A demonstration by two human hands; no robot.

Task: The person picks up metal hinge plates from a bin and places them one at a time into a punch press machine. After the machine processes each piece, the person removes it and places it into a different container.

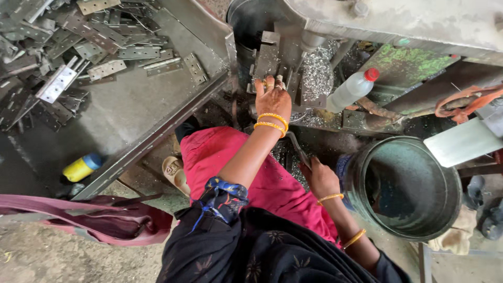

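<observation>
Closest to the camera, the right hand (322, 178) is clenching around a dark metal lever (298, 149), apparently to work the machine from a seated position; a large green drum (414, 183) is standing just right of it, leaving little room on that side. Farther out, the left hand (272, 99) is pressing a small metal piece (275, 81), probably a hinge, against the machine's fixture (267, 60), fingers spread flat, seemingly steadying it. Metal shavings (317, 73) and a plastic bottle (350, 90) are crowding its right. Well off to its left, loose hinges (105, 47) are lying heaped on a sloped tray (131, 115).
</observation>
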